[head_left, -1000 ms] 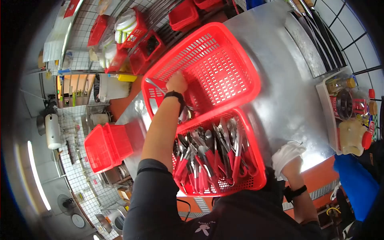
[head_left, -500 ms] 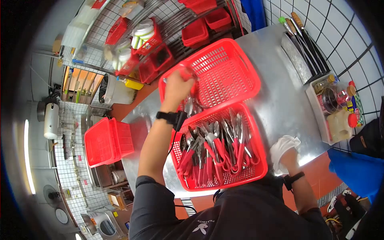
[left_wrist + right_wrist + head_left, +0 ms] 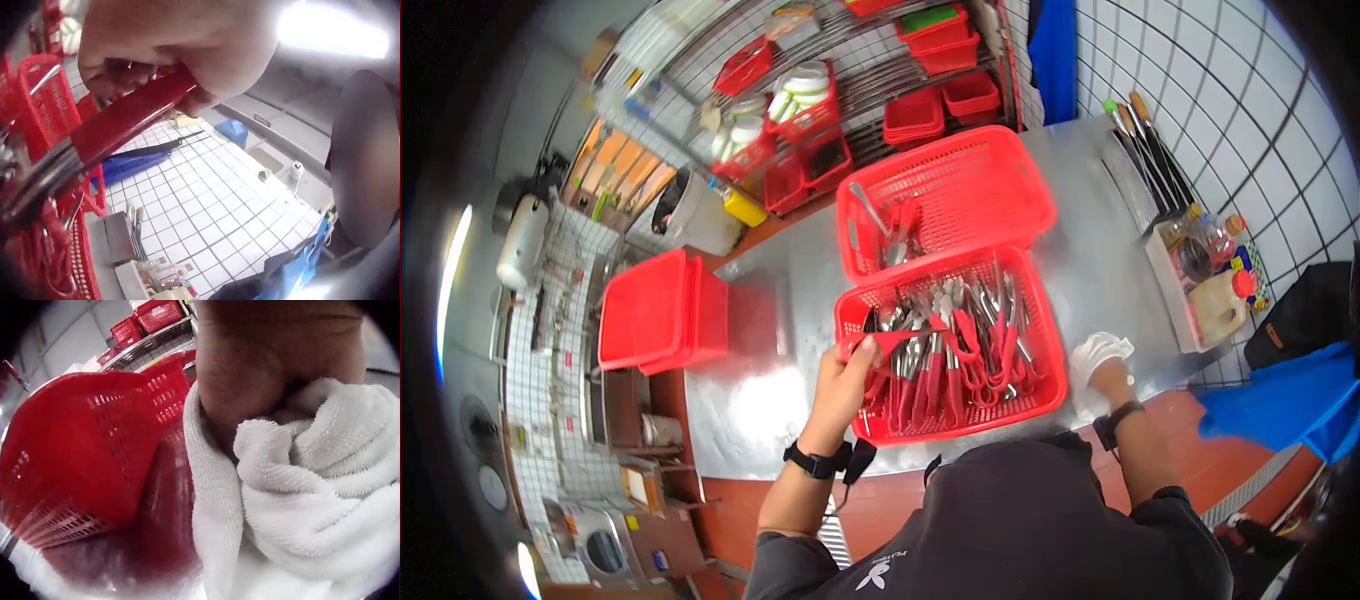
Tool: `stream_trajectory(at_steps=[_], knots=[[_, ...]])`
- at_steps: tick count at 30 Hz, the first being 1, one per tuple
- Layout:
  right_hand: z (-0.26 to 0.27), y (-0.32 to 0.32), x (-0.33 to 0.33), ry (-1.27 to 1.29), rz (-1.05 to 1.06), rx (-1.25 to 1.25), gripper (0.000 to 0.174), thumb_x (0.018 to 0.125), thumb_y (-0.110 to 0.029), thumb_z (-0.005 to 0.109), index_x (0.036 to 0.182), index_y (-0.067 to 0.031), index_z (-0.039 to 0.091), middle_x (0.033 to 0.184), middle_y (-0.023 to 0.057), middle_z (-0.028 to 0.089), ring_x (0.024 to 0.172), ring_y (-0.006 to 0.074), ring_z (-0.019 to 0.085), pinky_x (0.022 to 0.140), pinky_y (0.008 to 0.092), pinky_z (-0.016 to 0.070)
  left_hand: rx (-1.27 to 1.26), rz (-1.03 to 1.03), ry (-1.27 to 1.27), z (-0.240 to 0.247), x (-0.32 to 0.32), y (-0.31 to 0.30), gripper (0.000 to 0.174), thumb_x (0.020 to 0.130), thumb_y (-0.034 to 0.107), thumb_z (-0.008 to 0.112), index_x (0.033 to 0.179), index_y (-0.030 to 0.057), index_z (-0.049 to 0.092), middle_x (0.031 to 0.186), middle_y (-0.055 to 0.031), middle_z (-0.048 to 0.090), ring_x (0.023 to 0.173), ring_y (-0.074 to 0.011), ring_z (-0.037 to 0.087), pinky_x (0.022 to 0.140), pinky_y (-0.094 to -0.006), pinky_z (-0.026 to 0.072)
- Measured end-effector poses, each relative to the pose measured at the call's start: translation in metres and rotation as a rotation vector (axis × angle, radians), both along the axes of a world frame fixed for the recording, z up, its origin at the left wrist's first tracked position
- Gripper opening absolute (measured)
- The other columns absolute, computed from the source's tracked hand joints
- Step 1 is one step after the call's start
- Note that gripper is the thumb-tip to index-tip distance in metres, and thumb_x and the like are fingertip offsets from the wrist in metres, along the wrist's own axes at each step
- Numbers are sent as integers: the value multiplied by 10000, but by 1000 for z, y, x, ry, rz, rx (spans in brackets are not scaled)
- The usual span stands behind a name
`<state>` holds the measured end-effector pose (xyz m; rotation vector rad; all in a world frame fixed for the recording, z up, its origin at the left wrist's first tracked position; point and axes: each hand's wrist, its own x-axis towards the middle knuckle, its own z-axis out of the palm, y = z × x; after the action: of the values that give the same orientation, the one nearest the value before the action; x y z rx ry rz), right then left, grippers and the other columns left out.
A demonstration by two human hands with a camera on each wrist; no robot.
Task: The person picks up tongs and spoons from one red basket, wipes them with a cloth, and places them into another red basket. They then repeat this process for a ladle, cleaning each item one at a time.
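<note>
My left hand (image 3: 841,388) grips red-handled tongs (image 3: 890,339) over the left side of the near red basket (image 3: 1040,395), which is filled with red-handled metal utensils (image 3: 935,375). In the left wrist view the fingers of the left hand (image 3: 169,50) curl round the red handle (image 3: 125,119), its metal part pointing down-left. The far basket (image 3: 1000,200) holds a few utensils at its left end. My right hand (image 3: 1110,380) holds a white cloth (image 3: 1097,357) on the metal table, right of the near basket; in the right wrist view the cloth (image 3: 300,494) hides the fingers.
Stacked red bins (image 3: 645,315) stand at the table's left end. At the right are a tray of bottles (image 3: 1185,300) and a rack with long-handled tools (image 3: 1145,150). Shelves with red baskets (image 3: 915,115) stand behind the metal table (image 3: 770,400).
The left hand has come out of the far basket toward me, to the near basket's left side, now with tongs in it. The right hand stays on the cloth. The head view has shifted.
</note>
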<state>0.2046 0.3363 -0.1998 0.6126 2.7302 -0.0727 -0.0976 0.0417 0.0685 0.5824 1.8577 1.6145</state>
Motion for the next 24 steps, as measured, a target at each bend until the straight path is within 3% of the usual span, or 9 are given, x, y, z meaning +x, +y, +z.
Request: stream_trajectory(at_steps=[3, 8, 11, 12, 14, 16, 18, 21, 24], knots=[[58, -14, -19, -182, -21, -6, 317, 795, -293, 635, 983, -68, 756, 1014, 194, 722, 983, 368, 688, 879, 467, 525, -15, 5, 231, 40, 7, 5, 280, 1006, 256, 584, 954, -16, 626, 966, -52, 655, 886, -104, 585, 804, -262, 463], [51, -21, -17, -129, -8, 79, 260, 811, -272, 612, 909, -85, 764, 934, 164, 733, 909, 343, 703, 827, 450, 530, 739, 174, 595, 39, 0, -42, 250, 894, 263, 666, 832, 25, 622, 1221, -135, 595, 1175, -257, 526, 1038, -440, 401], [5, -25, 2, 337, -207, 65, 261, 823, -281, 599, 889, -79, 750, 905, 148, 722, 920, 330, 685, 872, 451, 486, 1003, 235, 359, 2, 9, -57, 318, 876, 399, 683, 777, 104, 619, 1480, -173, 444, 1262, -293, 485, 1118, -493, 292], [31, -32, -2, 32, -178, 139, 265, 842, -282, 570, 905, -77, 726, 913, 138, 702, 955, 322, 656, 900, 440, 445, 1020, 238, 355, -11, 13, -64, 318, 876, 399, 683, 777, 104, 619, 1480, -173, 444, 1262, -293, 485, 1118, -493, 292], [43, -45, -2, 115, -218, 226, 235, 854, -261, 573, 958, -94, 701, 962, 135, 697, 985, 317, 642, 860, 442, 451, 904, 171, -119, -44, 18, -88, 360, 894, 465, 661, 790, 122, 621, 1513, -194, 424, 1296, -299, 467, 1144, -480, 246], [36, -50, 8, 234, -280, 286, 226, 879, -253, 575, 996, -97, 688, 975, 119, 698, 982, 305, 642, 841, 435, 456, 761, 58, -145, -77, 18, -110, 382, 959, 443, 595, 801, 95, 593, 1223, -161, 582, 1100, -272, 551, 996, -428, 389], [16, -36, 20, 1166, -1265, -1184, 269, 937, -249, 589, 1137, -76, 639, 1074, 106, 685, 1035, 268, 642, 888, 425, 489, 711, 69, -141, -87, 30, -112, 381, 980, 423, 572, 800, 87, 582, 1087, -138, 619, 999, -252, 578, 919, -393, 435], [57, -20, 26, 1568, -1000, -1681, 356, 985, -238, 570, 1286, -50, 544, 1222, 104, 636, 1130, 251, 621, 990, 414, 498, 323, 210, -149, -82, 45, -104, 352, 1018, 310, 529, 796, 41, 576, 872, -27, 573, 754, -118, 515, 729, -269, 411], [129, -19, 14, 1474, -746, -1665, 427, 981, -193, 575, 1371, -44, 486, 1350, 120, 568, 1222, 278, 580, 1063, 436, 477, 143, 167, -179, -64, 59, -88, 316, 1005, 250, 556, 783, 26, 581, 805, 6, 541, 746, -84, 492, 676, -265, 405]])
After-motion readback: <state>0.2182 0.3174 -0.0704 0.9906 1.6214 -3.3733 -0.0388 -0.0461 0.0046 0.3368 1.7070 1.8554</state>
